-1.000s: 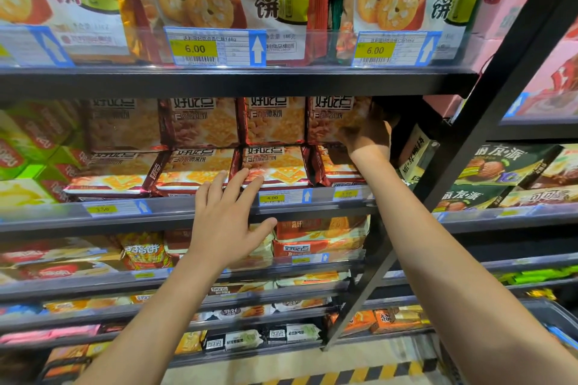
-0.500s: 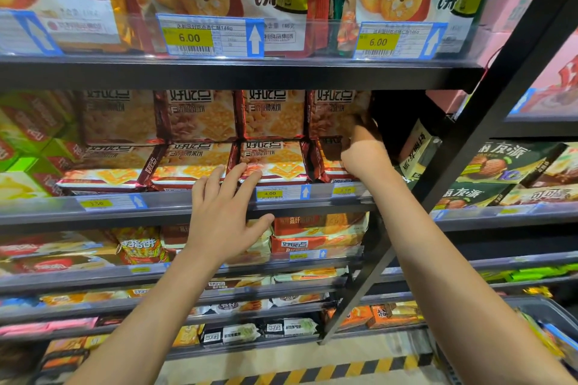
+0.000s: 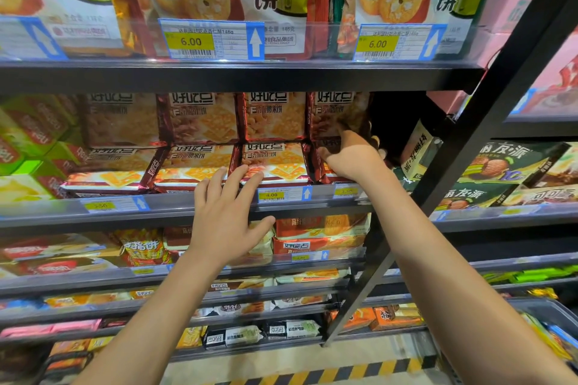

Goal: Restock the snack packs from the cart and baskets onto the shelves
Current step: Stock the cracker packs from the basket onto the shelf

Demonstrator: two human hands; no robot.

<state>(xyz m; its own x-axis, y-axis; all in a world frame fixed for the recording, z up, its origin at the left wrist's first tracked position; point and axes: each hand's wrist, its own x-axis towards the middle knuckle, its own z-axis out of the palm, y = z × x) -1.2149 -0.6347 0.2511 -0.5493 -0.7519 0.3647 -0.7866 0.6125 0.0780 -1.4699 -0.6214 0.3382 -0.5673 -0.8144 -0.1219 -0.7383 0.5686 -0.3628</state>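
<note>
I'm reaching both arms up to the mid shelf (image 3: 187, 216). Cracker packs (image 3: 275, 162) are lying in two layers there, front edges sitting right behind the price rail w/ the 4.00 tag (image 3: 271, 195). Room above the upper layer is tight under the next shelf; a dark open gap (image 3: 394, 122) is showing at the row's right end, next to the black upright (image 3: 488, 122). My right hand (image 3: 350, 155) is curling round the rightmost pack (image 3: 336, 116), thumb under its lower edge, fingers going behind it. My left hand (image 3: 226, 216) is released, fingers straight & spread, tips lying on the front edge of the lower packs, thumb sticking out right, wrist below the rail.
</note>
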